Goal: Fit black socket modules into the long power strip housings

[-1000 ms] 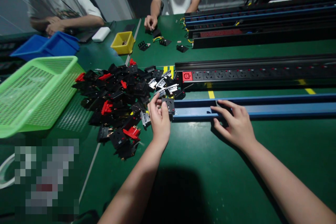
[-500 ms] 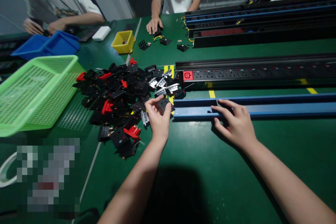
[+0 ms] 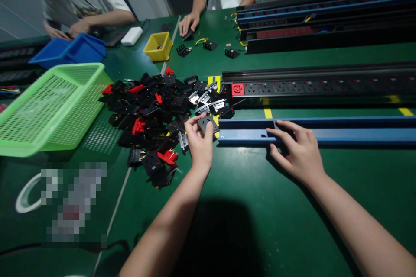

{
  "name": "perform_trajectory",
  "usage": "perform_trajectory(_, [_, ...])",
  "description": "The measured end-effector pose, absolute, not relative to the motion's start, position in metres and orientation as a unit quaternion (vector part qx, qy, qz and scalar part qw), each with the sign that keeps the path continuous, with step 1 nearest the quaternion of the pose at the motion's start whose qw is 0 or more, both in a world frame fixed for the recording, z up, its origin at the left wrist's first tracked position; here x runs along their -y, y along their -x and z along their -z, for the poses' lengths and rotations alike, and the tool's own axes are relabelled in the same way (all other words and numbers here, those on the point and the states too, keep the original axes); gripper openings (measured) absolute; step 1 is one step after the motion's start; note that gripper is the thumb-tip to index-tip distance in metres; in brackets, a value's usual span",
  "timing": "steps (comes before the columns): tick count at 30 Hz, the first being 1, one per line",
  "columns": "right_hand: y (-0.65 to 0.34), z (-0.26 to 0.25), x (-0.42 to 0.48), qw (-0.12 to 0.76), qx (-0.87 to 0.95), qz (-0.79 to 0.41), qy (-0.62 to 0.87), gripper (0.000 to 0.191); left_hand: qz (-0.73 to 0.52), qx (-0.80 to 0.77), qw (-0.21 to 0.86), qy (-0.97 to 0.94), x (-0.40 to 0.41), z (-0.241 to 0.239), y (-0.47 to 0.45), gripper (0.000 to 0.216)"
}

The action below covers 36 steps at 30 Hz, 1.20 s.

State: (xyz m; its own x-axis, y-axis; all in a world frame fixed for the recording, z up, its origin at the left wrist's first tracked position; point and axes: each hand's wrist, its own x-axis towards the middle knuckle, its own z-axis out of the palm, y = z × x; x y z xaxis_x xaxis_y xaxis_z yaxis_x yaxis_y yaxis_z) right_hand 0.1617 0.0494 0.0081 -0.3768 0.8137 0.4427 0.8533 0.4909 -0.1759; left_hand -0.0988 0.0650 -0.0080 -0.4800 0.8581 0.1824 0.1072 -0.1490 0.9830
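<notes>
My left hand (image 3: 199, 140) pinches a black socket module (image 3: 208, 124) just left of the open end of a long blue rail (image 3: 325, 130). That module sits at the right edge of a heap of black and red socket modules (image 3: 152, 112) on the green table. My right hand (image 3: 297, 151) lies on the blue rail, fingers spread and pressing down on it. Behind the rail runs a black power strip (image 3: 312, 88) with one red socket at its left end and black sockets after it.
A green mesh basket (image 3: 48, 108) stands at the left, blue bins (image 3: 69, 49) and a yellow bin (image 3: 158, 46) behind it. More black and blue rails (image 3: 325, 21) lie at the back right. Two other people sit across the table; one's hand (image 3: 188, 21) rests near small black parts.
My left hand drew the black module a little away from the rail's end and turned it in the fingers. My right hand stayed on the rail. The view shifted slightly.
</notes>
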Motion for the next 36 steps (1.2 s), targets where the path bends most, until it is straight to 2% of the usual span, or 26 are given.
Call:
perform_trajectory(14, [-0.164, -0.008, -0.045, 0.226, 0.837, 0.052, 0.496, 0.043, -0.692, -0.529, 0.311, -0.381, -0.065, 0.005, 0.096, 0.038])
perform_trajectory(28, [-0.168, -0.008, -0.045, 0.208, 0.846, 0.056, 0.487, 0.047, -0.694, -0.563, 0.252, -0.37, -0.064, 0.003, 0.098, 0.039])
perform_trajectory(36, [-0.171, -0.005, -0.046, 0.21, 0.851, 0.052, 0.478, 0.049, -0.624, -0.614, 0.249, -0.414, -0.063, 0.005, 0.098, 0.033])
